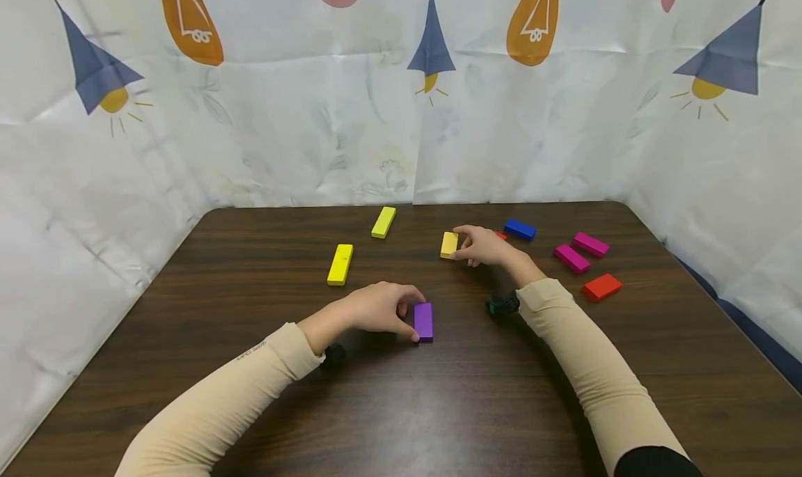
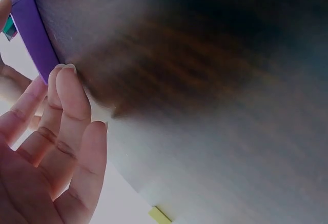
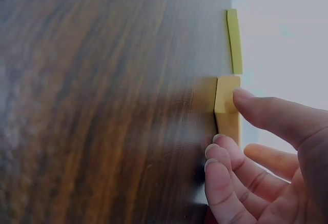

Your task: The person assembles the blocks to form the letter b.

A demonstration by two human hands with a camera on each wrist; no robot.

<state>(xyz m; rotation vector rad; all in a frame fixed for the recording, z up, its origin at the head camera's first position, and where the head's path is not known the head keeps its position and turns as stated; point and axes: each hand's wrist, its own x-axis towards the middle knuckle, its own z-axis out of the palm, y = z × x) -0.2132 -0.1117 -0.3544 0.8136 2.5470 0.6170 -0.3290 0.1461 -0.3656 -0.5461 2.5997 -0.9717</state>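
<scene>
A purple block (image 1: 423, 322) lies near the middle of the table, and my left hand (image 1: 379, 306) pinches it by its two ends between thumb and index finger. In the left wrist view the other fingers (image 2: 74, 96) extend beside the purple block (image 2: 35, 34). Farther back, my right hand (image 1: 485, 247) holds a light orange-yellow block (image 1: 449, 245) the same way, from its right side. The right wrist view has the thumb (image 3: 277, 112) against this block (image 3: 226, 96), with the index finger partly hidden behind it.
Two yellow blocks, one nearer (image 1: 340, 264) and one farther (image 1: 383, 222), lie at the left. On the right are a blue block (image 1: 520, 229), two magenta blocks (image 1: 571, 258) and a red block (image 1: 602, 287). Another red piece (image 1: 500, 235) shows partly behind my right hand.
</scene>
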